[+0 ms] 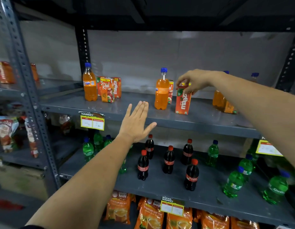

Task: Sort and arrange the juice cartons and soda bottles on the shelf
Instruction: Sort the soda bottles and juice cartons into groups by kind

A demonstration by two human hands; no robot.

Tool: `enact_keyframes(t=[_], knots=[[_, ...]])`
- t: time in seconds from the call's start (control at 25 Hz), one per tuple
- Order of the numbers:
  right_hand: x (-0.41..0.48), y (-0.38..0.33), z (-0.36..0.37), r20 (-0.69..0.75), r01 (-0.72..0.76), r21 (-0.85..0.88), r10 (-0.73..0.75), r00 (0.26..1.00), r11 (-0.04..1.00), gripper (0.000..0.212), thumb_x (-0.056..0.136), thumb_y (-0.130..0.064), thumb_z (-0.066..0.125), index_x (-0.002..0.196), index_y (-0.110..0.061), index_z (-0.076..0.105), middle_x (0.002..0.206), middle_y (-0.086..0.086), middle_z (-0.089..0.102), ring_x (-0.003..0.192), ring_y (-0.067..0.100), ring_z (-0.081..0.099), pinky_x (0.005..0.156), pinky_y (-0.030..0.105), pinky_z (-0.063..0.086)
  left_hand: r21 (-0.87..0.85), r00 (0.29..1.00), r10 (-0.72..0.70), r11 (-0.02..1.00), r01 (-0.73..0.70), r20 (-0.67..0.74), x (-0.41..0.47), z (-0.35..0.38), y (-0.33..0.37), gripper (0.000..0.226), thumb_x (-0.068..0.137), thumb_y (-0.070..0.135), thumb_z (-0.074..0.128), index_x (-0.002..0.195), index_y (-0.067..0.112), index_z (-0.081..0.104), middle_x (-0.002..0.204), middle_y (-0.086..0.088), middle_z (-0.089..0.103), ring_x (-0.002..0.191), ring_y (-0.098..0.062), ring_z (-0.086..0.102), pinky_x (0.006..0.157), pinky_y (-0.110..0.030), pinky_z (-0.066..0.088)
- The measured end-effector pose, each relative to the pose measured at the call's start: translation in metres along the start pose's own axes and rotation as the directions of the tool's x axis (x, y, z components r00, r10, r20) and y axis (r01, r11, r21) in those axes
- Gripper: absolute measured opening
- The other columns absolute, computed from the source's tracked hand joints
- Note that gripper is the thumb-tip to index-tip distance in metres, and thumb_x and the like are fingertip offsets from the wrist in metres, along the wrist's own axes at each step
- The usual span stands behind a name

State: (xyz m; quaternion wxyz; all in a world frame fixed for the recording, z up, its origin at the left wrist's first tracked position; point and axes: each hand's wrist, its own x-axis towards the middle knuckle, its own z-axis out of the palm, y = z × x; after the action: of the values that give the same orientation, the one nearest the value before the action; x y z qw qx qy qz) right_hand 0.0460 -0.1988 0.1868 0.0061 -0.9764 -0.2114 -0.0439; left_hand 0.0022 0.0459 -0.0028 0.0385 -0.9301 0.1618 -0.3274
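Observation:
On the grey upper shelf (130,111) stand orange soda bottles and orange juice cartons. My right hand (195,80) pinches the top of a tilted Maaza carton (182,101), whose base touches the shelf. An orange soda bottle (161,91) stands just to its left, with another carton (170,91) behind it. At the far left are a second orange bottle (89,83) and a group of cartons (108,89). My left hand (137,123) hovers flat and open in front of the shelf edge, holding nothing. Another orange bottle (218,98) and a lying carton (229,107) sit behind my right forearm.
The lower shelf (160,187) carries several cola bottles (191,176) in the middle and green soda bottles (234,182) on both sides. Orange tea packets (150,214) fill the bottom level. Yellow price tags (92,122) hang from the shelf edges. Snack packs (6,133) sit on the left rack.

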Motion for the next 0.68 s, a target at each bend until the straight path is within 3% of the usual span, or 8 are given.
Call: enact_keyframes(t=[0.2,0.36,0.56,0.68], knots=[[0.014,-0.068,-0.009,-0.002,0.114,0.039,-0.114,0.993,0.993,0.034,0.082,-0.020,0.072,0.112,-0.035,0.064,0.105,0.005,0.063,0.088,0.025,0.067,0.061,0.024,0.048,0.056,0.999,-0.040,0.998,0.039,0.027,-0.021,-0.001,-0.082,0.091,0.082,0.072,-0.003,0.148,0.008,-0.004,0.159,-0.007,0.003,0.145,-0.016,-0.007,0.117,-0.045,-0.007],[0.057,-0.123,-0.012,-0.023,0.141,0.113,-0.139,0.990,0.983,0.032,0.082,-0.015,0.071,0.109,-0.034,0.066,0.105,0.005,0.062,0.078,0.015,0.066,0.052,0.017,0.052,0.031,0.997,-0.076,0.997,0.076,-0.011,-0.025,-0.004,-0.140,0.095,0.082,0.073,0.002,0.148,0.006,0.008,0.158,-0.009,0.014,0.145,-0.018,0.002,0.117,-0.045,-0.005],[0.121,-0.169,-0.011,-0.046,0.081,0.194,-0.073,0.996,0.978,0.031,0.085,-0.010,0.068,0.112,-0.025,0.066,0.113,0.010,0.059,0.101,0.025,0.061,0.056,0.024,0.058,0.051,0.999,-0.023,0.998,0.025,-0.026,-0.012,-0.005,-0.187,0.101,0.079,0.077,0.001,0.145,0.004,0.023,0.153,-0.011,0.030,0.144,-0.021,0.016,0.117,-0.047,0.001],[0.149,-0.183,-0.003,-0.030,0.025,0.181,-0.020,0.999,0.983,0.033,0.084,-0.007,0.068,0.113,-0.021,0.066,0.114,0.012,0.059,0.101,0.027,0.061,0.066,0.033,0.060,0.039,1.000,0.019,0.999,-0.020,0.024,-0.011,0.007,-0.195,0.106,0.074,0.078,-0.011,0.145,0.007,0.024,0.153,-0.008,0.030,0.144,-0.019,0.015,0.117,-0.043,-0.006]])
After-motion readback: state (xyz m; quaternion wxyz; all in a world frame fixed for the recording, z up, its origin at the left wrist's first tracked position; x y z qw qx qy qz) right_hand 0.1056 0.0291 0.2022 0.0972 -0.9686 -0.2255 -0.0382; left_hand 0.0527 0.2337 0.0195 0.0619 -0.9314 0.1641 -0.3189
